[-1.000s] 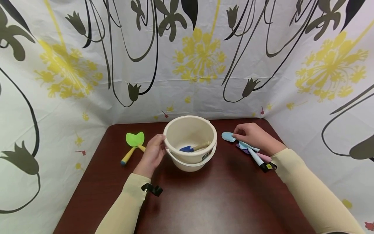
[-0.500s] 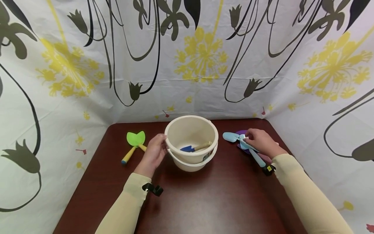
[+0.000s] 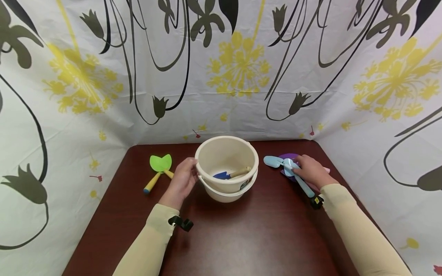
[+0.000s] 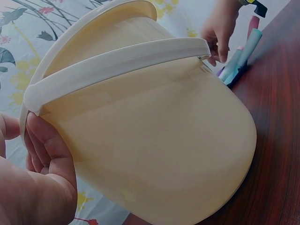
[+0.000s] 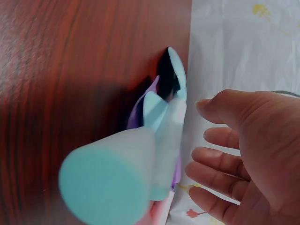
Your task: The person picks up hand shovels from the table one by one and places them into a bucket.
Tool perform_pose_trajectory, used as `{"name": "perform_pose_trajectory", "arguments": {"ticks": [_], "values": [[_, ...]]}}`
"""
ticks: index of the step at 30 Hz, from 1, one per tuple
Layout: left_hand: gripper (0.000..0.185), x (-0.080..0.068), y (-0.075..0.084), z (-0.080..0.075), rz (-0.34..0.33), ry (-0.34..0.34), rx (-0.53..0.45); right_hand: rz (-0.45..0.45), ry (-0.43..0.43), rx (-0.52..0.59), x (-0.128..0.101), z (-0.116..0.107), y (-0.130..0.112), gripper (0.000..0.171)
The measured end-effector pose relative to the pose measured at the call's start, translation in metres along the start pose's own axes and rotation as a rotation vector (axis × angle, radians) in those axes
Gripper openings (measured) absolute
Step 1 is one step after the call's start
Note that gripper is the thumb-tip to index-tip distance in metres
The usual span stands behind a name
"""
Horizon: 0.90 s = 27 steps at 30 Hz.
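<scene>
Left fingers point(image 4: 49, 133) grip round cream bucket point(image 4: 154, 136); right fingers point(image 5: 218, 160) apart beside pale-blue trowels point(image 3: 289, 167).

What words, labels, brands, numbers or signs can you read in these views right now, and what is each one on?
No text can be read in any view.
Small dark label on the side of the cream round plastic bucket: too small to read.
Yellow patch on the small black device at the right wrist: too small to tell whether it bears print.
</scene>
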<state>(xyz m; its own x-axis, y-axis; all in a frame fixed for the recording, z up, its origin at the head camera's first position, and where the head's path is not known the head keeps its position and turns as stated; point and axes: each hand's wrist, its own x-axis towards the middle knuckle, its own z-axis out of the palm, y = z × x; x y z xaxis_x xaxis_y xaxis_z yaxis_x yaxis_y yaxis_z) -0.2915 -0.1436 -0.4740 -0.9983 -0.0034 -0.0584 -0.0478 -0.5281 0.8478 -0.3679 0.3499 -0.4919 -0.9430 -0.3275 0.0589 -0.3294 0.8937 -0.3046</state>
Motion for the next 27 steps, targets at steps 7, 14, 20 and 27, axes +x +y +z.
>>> {"name": "perform_pose_trajectory", "arguments": {"ticks": [7,14,20,27], "values": [[0.011,0.001,0.000,0.000,-0.005,-0.006,0.006,0.019,-0.007,-0.019,-0.003,0.006,0.010,0.042],[0.009,-0.001,0.001,0.001,-0.006,0.000,0.005,0.036,0.000,-0.011,-0.005,0.009,0.013,0.040],[0.009,-0.001,0.001,0.001,-0.012,0.001,-0.005,0.038,0.000,-0.006,-0.008,0.012,0.017,0.039],[0.010,-0.003,0.002,0.001,-0.009,-0.002,0.004,0.020,0.024,-0.008,-0.009,0.016,0.020,0.035]]}}
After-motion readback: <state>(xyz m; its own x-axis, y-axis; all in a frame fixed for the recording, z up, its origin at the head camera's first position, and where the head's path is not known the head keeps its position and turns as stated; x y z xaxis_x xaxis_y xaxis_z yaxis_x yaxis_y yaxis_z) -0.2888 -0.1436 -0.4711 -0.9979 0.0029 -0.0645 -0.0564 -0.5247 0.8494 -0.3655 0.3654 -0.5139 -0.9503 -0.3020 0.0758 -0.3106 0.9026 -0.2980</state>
